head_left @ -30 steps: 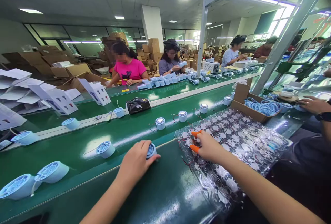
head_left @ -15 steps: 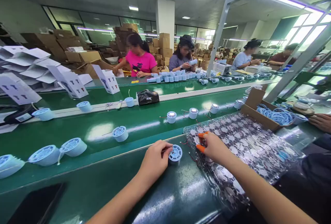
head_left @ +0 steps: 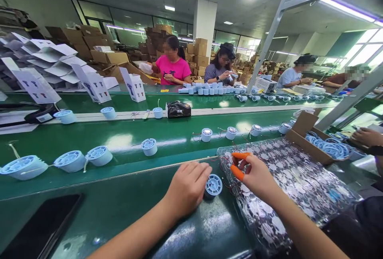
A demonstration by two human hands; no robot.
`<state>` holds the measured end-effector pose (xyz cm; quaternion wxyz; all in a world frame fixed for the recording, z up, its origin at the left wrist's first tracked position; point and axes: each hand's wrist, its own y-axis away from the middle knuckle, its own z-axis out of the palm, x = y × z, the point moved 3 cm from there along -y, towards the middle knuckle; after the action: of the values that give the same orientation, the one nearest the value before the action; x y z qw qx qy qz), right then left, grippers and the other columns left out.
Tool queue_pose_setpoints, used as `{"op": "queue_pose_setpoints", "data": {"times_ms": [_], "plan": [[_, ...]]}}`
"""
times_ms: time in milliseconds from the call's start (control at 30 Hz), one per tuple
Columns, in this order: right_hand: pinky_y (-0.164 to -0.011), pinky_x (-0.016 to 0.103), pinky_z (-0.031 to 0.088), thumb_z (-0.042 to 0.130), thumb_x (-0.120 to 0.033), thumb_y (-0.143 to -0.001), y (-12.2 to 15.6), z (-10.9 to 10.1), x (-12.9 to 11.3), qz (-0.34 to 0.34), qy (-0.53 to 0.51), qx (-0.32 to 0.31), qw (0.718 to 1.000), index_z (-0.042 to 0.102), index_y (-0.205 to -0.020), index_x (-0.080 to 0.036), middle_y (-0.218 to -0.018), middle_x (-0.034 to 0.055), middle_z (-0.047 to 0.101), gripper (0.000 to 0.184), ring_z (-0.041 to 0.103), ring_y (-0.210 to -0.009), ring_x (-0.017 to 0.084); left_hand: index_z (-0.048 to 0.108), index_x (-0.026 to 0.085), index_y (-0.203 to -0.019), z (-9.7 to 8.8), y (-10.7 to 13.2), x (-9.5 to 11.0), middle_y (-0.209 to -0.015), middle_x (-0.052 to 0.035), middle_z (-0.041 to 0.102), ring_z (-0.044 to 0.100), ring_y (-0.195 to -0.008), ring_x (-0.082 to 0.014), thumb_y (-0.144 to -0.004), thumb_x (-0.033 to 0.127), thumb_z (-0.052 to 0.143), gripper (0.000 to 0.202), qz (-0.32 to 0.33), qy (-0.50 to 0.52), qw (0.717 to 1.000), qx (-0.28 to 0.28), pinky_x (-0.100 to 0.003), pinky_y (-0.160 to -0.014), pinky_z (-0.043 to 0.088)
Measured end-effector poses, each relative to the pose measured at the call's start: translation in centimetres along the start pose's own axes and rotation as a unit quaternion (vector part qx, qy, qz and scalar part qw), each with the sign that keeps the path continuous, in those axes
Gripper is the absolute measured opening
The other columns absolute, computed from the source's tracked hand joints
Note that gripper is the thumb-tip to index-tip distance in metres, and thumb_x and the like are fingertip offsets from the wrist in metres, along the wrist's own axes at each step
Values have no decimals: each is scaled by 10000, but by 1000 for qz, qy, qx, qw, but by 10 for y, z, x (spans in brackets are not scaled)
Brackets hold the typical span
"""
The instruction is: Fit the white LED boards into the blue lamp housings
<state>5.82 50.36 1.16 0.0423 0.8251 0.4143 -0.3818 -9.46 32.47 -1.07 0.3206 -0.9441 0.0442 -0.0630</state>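
Note:
My left hand [head_left: 190, 187] is at the near worktop with its fingers bent together against the left side of a light blue round plastic housing [head_left: 213, 185]. Spokes show in the housing's upward face; my left thumb is hidden. Orange finger covers are on the thumb and forefinger of my right hand [head_left: 254, 171]. These two fingers are spread at the left edge of a clear plastic tray [head_left: 269, 219], which carries rows of pale round parts with thin wires. Whether they touch a part I cannot tell.
More light blue housings [head_left: 149, 147] stand along the green belt [head_left: 119, 163]. A cardboard box [head_left: 311, 147] of blue rings is behind the tray. A dark phone [head_left: 42, 223] lies at left, a black packet [head_left: 178, 110] farther back. Co-workers [head_left: 173, 67] sit opposite; another person's hand [head_left: 366, 136] is at right.
My left fingers have gone from a pinch at the housing's rim to lying bent along its side. The housing sits slightly nearer me. My right hand has stayed by the tray's left edge.

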Motion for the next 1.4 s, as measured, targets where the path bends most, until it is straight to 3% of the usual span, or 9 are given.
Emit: {"op": "queue_pose_setpoints", "data": {"times_ms": [100, 167, 267, 367, 433, 733, 967, 1167, 1400], "plan": [[-619, 294, 527, 645, -282, -782, 12, 6, -30, 12, -76, -20, 997, 733, -1045, -211, -922, 57, 713, 286, 626, -722, 165, 410, 68, -1474, -11, 0, 12, -1417, -227, 580, 654, -1122, -246, -924, 38, 452, 552, 114, 5, 992, 60, -367, -856, 585], [-612, 288, 542, 658, -302, -782, 20, 13, -46, 13, -130, -60, 990, 737, -1041, -218, -911, 51, 716, 283, 638, -724, 163, 354, 34, -1500, -11, -2, 8, -1415, -245, 568, 618, -1195, -254, -943, 50, 455, 566, 72, 14, 994, 77, -376, -917, 580], [-629, 288, 557, 674, -306, -791, 28, 19, -57, 2, -151, -117, 982, 749, -995, -230, -883, 41, 726, 229, 640, -712, 157, 572, 84, -1320, -6, -6, -4, -1133, -168, 698, 646, -1038, -239, -976, 114, 443, 368, 5, 57, 997, 55, -386, -878, 577], [-646, 305, 552, 697, -282, -784, 30, 17, -52, -3, -90, -107, 990, 751, -1052, -240, -856, 33, 739, 277, 637, -686, 160, 698, 147, -961, -2, -9, -19, -844, -98, 675, 617, -820, -206, -984, 159, 409, 289, -58, 119, 991, -8, -343, -731, 537], [-660, 317, 542, 710, -272, -781, 29, 15, -45, -8, -29, -107, 994, 755, -1060, -248, -844, 29, 742, 283, 641, -687, 167, 685, 166, -885, -1, -9, -24, -803, -75, 669, 611, -789, -193, -978, 170, 419, 282, -107, 164, 979, -49, -324, -716, 510], [-753, 335, 536, 696, -240, -811, 26, 25, -34, -58, 93, -183, 977, 765, -1048, -276, -1036, 47, 745, 249, 656, -788, 197, 687, 192, -1139, 16, -4, -9, -974, -89, 751, 686, -876, -248, -888, 148, 500, 316, -249, 165, 933, -201, -354, -770, 507], [-758, 316, 537, 680, -179, -812, 21, 27, -37, -65, 60, -186, 979, 761, -1047, -260, -1035, 40, 738, 261, 656, -797, 182, 724, 232, -999, 30, 3, -5, -854, -48, 717, 657, -824, -213, -859, 91, 477, 317, -237, 191, 930, -204, -298, -723, 460], [-969, 357, 521, 745, -266, -830, 25, 30, -33, -81, 24, -193, 978, 792, -1048, -289, -1175, 57, 712, 224, 672, -1057, 226, 698, 229, -987, 31, 3, -3, -781, -25, 678, 624, -752, -194, -851, 72, 466, 311, -213, 194, 935, -207, -278, -680, 417], [-890, 350, 553, 746, -265, -849, 27, 40, -22, -59, 50, -166, 983, 809, -1036, -314, -1093, 44, 742, 203, 700, -978, 223, 692, 224, -990, 32, 5, -4, -800, -28, 686, 625, -761, -194, -868, 85, 463, 294, -220, 207, 933, -196, -273, -690, 421]]}}
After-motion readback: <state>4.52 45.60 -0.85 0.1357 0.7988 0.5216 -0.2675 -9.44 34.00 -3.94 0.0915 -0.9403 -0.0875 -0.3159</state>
